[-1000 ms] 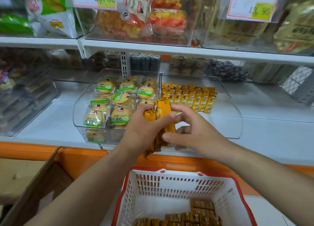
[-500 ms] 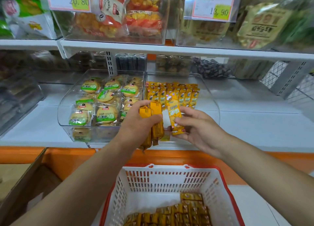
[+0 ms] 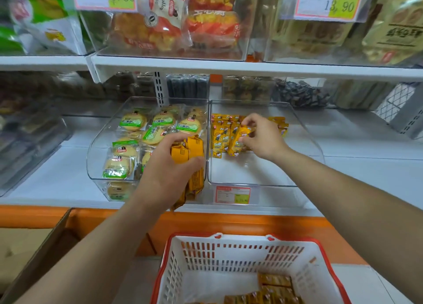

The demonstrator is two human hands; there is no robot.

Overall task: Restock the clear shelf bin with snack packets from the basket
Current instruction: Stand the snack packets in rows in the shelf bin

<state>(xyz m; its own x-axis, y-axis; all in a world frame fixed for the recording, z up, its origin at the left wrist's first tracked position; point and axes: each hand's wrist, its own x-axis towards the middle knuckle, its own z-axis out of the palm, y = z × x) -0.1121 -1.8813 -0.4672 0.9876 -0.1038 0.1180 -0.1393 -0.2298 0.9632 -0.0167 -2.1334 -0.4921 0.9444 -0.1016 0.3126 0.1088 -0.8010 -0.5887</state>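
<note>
Right hand (image 3: 263, 136), centre-right of frame, is inside the clear shelf bin (image 3: 258, 184), fingertips pinching one yellow packet (image 3: 239, 141) at its upper end — the packet stands tilted against the row of packets (image 3: 220, 134) already lined along the bin's back. Left hand (image 3: 167, 173), centre frame, is clenched around a bundle of orange packets (image 3: 190, 152), held in front of the wall between this bin and the neighbouring bin of green-labelled round cakes (image 3: 128, 148).

Risks, as judged: the pinched packet leans on the row, so a careless release could topple neighbours forward onto the bin's bare floor. The bundle hangs loose below the fist — a slack grip could drop packets outside the bin, or into the cake bin.

Basket (image 3: 251, 248), lower centre, holds more packets in its bottom right.
</note>
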